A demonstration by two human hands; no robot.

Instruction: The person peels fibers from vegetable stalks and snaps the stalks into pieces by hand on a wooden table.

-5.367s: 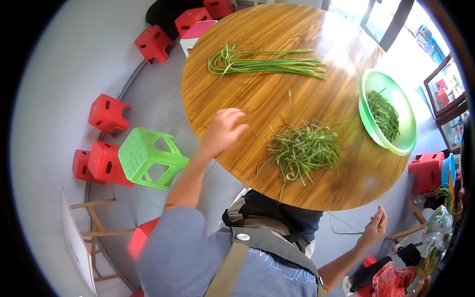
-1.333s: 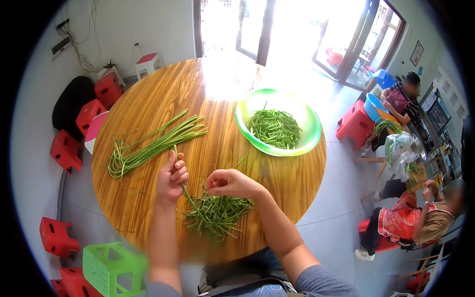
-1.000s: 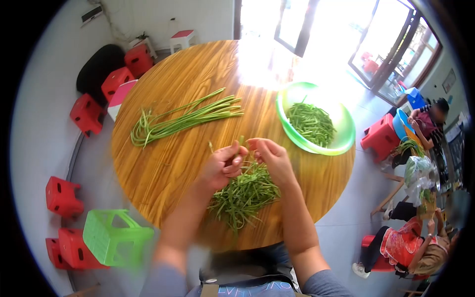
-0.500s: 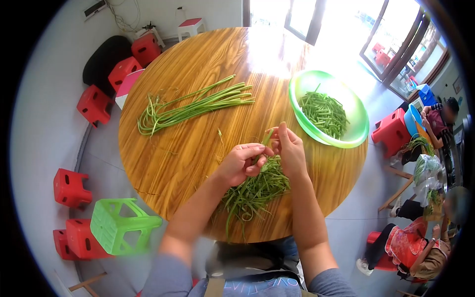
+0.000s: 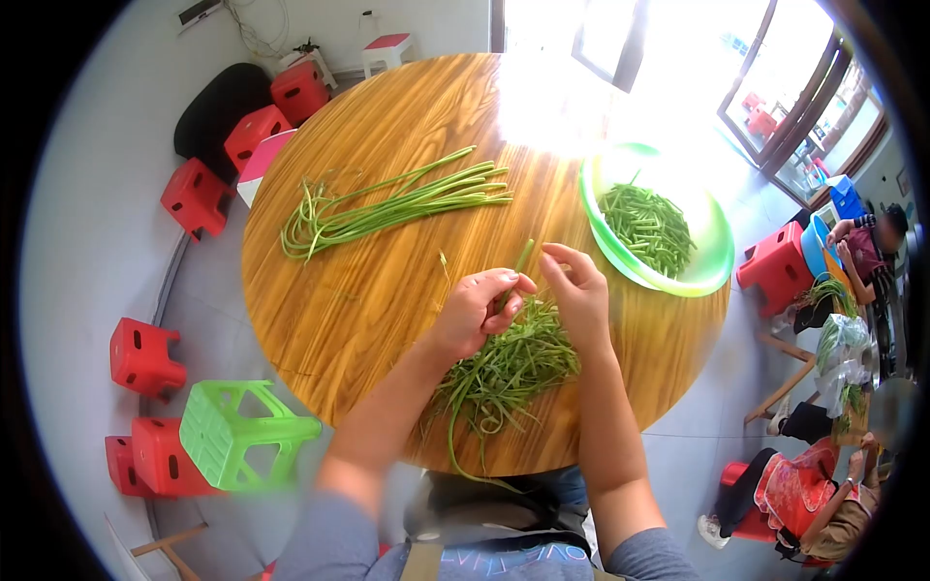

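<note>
My left hand is closed on a green garlic scape, whose short end sticks up past the fingers. Just right of it, my right hand has its thumb and index fingertips close together; anything between them is too small to make out. Beneath both hands lies a loose heap of thin green scape trimmings, partly hidden by them. A bundle of long whole garlic scapes rests farther back on the left. Many short cut pieces fill the bottom of a green-and-white basin to the right.
Everything sits on a round wooden table. Red stools and a green stool stand on the floor at left. On the right, other people work beside a blue basin and bagged greens.
My right hand has drawn slightly right, away from the scape in my left hand. The whole view has shifted a little.
</note>
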